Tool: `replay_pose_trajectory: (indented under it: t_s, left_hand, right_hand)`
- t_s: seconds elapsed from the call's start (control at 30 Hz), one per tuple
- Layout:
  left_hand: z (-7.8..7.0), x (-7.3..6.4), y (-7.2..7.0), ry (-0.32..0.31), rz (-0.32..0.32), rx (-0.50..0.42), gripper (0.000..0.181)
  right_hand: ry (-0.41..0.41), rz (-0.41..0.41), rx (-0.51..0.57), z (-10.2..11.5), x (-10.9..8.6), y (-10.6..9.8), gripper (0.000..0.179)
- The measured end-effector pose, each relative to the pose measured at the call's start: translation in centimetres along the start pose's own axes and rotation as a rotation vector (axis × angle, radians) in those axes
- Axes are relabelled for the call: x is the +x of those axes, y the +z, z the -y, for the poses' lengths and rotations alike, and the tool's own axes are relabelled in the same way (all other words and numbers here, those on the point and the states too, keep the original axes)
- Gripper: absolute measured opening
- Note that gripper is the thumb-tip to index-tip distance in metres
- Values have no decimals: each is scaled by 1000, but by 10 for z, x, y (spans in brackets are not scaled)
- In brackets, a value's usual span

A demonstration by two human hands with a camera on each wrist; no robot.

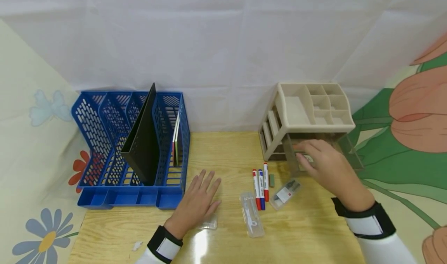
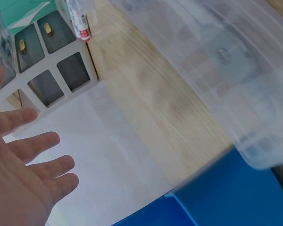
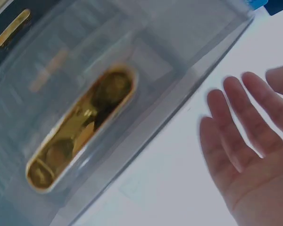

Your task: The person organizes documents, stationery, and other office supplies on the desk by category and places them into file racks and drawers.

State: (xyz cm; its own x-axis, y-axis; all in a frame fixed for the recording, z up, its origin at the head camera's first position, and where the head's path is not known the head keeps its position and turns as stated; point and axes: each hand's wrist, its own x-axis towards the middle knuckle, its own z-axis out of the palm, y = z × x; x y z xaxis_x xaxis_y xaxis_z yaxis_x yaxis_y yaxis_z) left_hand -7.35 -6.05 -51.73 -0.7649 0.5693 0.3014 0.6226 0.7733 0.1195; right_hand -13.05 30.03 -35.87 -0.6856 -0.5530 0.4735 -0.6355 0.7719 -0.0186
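My right hand (image 1: pixel 323 161) is over the pulled-out clear drawer (image 1: pixel 352 151) of a beige desk organizer (image 1: pixel 317 116). In the right wrist view its fingers are extended and hold nothing, beside the drawer front with its gold handle (image 3: pixel 80 129). Something orange (image 3: pixel 49 70) shows through the drawer's clear plastic. My left hand (image 1: pixel 195 204), fingers spread, lies low over the table, partly covering a small clear case (image 1: pixel 209 222). In the left wrist view, a translucent box (image 2: pixel 217 61) fills the upper right, apart from the extended fingers.
At left stands a blue file rack (image 1: pixel 130 196) with a black folder (image 1: pixel 143 143) and thin booklets (image 1: pixel 177 143). Markers (image 1: pixel 261 188), a green eraser (image 1: pixel 271 180), a clear case with a white tool (image 1: pixel 251 215) and a labelled clear pack (image 1: pixel 284 194) lie between the hands.
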Motion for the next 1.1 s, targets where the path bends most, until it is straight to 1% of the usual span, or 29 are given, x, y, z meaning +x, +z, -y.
replay_pose_trajectory:
  t_s: [0.13, 0.23, 0.33, 0.43, 0.63, 0.67, 0.73, 0.8, 0.83, 0.9, 0.93, 1.1]
  left_hand:
    - [-4, 7, 3, -22, 15, -29, 60]
    - [-9, 12, 4, -39, 30, -45, 61]
    - [-14, 18, 4, -52, 37, -71, 61]
    - [-18, 24, 5, -54, 33, -81, 61]
    - [-22, 33, 13, -40, -13, -68, 61]
    - [-23, 34, 14, -40, -17, -72, 61]
    - [-25, 36, 17, -46, -15, -84, 61]
    - [-26, 38, 19, -54, -2, -94, 61]
    - [-27, 39, 20, -58, 5, -100, 61]
    - [-28, 40, 22, -70, 17, -109, 61]
    - [-29, 41, 22, -76, 21, -114, 61]
    - [-32, 44, 28, -92, 19, -129, 60]
  right_hand:
    - [-100, -134, 37, 16, -1, 1, 37]
    - [-162, -188, 76, 31, -1, 3, 38]
    - [-201, -187, 100, 43, -3, 6, 37]
    - [-221, -162, 104, 52, -8, 10, 38]
    - [-226, -123, 154, 64, -22, 25, 38]
    - [-223, -114, 167, 66, -24, 28, 38]
    - [-201, -66, 202, 68, -31, 34, 41]
    - [-167, 0, 229, 69, -38, 42, 30]
    - [-148, 38, 243, 69, -42, 47, 32]
    - [-102, 118, 262, 69, -51, 57, 22]
    - [-78, 155, 264, 69, -55, 61, 21]
    - [33, 276, 266, 68, -69, 79, 30]
